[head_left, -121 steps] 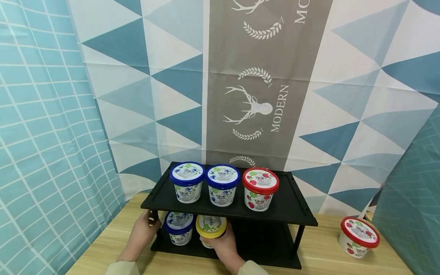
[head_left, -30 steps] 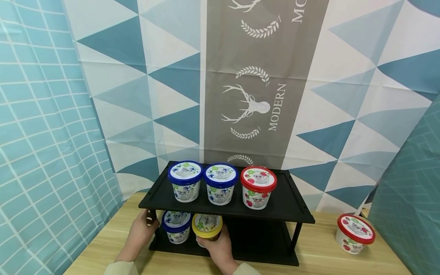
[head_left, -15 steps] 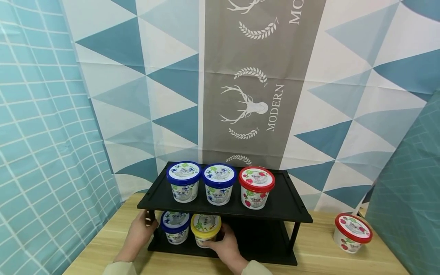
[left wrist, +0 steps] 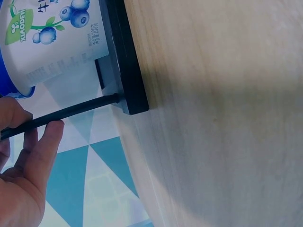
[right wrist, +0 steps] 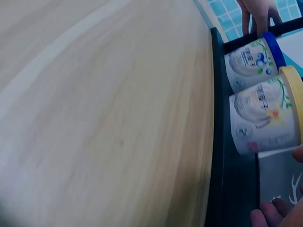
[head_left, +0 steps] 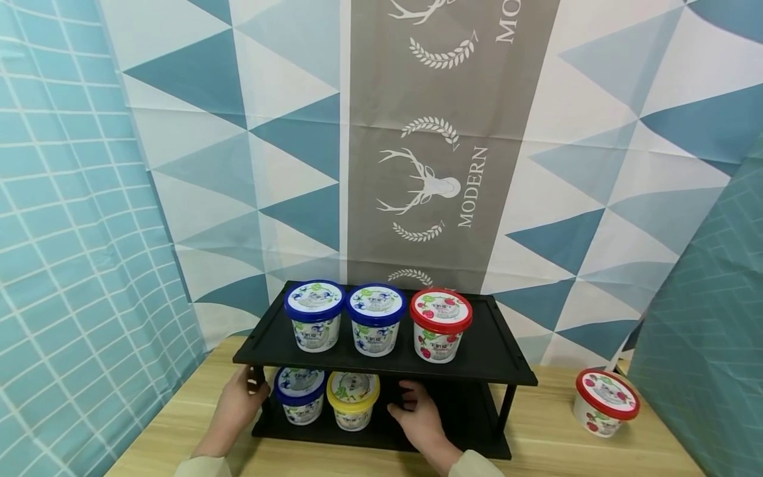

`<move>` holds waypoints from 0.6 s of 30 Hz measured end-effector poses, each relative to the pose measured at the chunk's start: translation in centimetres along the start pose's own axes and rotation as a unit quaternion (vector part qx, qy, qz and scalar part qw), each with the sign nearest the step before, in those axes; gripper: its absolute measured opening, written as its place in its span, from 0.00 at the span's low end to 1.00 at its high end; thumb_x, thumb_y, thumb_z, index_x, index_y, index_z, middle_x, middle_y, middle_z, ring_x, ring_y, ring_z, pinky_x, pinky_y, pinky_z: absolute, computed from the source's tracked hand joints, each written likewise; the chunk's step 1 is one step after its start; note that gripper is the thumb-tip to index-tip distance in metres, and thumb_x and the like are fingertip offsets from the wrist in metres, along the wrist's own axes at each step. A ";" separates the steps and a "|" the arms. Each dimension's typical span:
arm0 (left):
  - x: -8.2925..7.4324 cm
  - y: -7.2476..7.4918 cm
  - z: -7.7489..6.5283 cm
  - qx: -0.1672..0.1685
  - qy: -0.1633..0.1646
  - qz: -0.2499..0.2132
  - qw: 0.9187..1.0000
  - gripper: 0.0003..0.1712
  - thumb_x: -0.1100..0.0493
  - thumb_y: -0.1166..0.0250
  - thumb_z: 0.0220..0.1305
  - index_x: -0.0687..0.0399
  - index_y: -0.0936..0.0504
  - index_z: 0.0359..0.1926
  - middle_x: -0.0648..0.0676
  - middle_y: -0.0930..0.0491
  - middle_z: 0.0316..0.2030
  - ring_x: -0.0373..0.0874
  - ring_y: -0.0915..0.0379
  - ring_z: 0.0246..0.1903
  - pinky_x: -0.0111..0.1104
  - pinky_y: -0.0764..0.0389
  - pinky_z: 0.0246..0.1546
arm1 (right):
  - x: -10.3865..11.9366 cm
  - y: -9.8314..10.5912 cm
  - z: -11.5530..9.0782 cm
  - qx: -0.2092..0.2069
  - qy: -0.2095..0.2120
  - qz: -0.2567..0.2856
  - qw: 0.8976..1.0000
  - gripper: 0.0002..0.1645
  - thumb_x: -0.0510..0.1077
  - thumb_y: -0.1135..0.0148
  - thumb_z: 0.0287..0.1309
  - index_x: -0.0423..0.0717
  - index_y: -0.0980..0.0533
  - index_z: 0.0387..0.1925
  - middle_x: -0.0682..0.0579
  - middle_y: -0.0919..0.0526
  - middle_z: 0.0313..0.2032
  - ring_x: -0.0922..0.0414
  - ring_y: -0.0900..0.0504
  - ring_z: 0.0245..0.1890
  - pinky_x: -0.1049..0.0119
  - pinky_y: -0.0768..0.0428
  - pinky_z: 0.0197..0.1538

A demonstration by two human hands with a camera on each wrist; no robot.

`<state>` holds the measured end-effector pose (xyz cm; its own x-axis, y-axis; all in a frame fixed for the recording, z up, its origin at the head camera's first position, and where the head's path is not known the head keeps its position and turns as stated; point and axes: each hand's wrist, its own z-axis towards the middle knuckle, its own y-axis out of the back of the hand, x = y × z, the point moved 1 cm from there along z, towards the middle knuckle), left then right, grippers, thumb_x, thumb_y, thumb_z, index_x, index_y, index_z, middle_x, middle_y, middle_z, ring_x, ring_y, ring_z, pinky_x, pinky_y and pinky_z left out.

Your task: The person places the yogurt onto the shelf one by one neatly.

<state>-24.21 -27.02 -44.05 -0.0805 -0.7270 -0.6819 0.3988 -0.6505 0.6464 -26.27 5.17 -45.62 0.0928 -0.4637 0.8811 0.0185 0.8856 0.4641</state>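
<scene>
A two-tier black rack [head_left: 491,344] stands on the wooden table. My left hand [head_left: 235,403] grips its front left post [left wrist: 71,110], thumb and fingers on either side. On the lower shelf, a yellow-lidded tub [head_left: 353,399] stands upright just right of a blue-lidded tub [head_left: 301,397]. My right hand [head_left: 422,419] is over the lower shelf right of the yellow-lidded tub, fingers loosely bent and apart from it, holding nothing. In the right wrist view, part of the right hand [right wrist: 286,215] is cut off by the frame edge.
Two blue-lidded tubs [head_left: 314,321] and a red-lidded tub [head_left: 440,328] stand on the upper shelf. Another red-lidded tub [head_left: 606,404] is on the table [head_left: 548,424] to the right. The upper shelf overhangs the lower tubs, and patterned cloth [head_left: 298,199] hangs behind.
My right hand has let go of the yellow-lidded tub and moved right, away from it. The tub stays beside the blue-lidded one. My left hand keeps its grip on the post.
</scene>
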 end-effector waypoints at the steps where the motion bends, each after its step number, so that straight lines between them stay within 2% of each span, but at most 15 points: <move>1: 0.0 0.0 0.0 0.001 0.002 0.001 1.000 0.26 0.65 0.45 0.55 0.59 0.37 0.56 0.64 0.27 0.40 0.52 0.26 0.36 0.34 0.22 0.29 | -0.1 0.3 0.0 -0.005 -0.003 -0.002 1.000 0.26 0.46 0.35 0.43 0.46 0.30 0.47 0.44 0.25 0.41 0.52 0.24 0.38 0.60 0.22 0.35; 9: -0.1 0.0 0.1 0.016 0.017 -0.002 1.000 0.30 0.64 0.46 0.55 0.59 0.41 0.60 0.64 0.27 0.41 0.54 0.26 0.37 0.37 0.21 0.32 | -0.6 2.1 -0.1 -0.030 -0.017 -0.008 0.999 0.24 0.52 0.36 0.44 0.47 0.28 0.43 0.46 0.24 0.40 0.55 0.24 0.37 0.62 0.23 0.34; 18: 0.0 0.1 0.2 0.022 0.026 -0.005 0.999 0.28 0.65 0.45 0.55 0.61 0.40 0.57 0.65 0.28 0.40 0.54 0.26 0.37 0.37 0.21 0.31 | -1.3 3.7 -0.4 -0.028 -0.047 -0.018 0.998 0.24 0.57 0.38 0.45 0.48 0.26 0.42 0.50 0.24 0.38 0.56 0.25 0.36 0.62 0.24 0.33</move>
<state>-24.33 -27.12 -43.97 -0.0360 -0.7094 -0.7039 0.3586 -0.6666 0.6535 -25.97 9.10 -45.11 -0.0035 -0.4937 0.8696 0.0760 0.8670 0.4925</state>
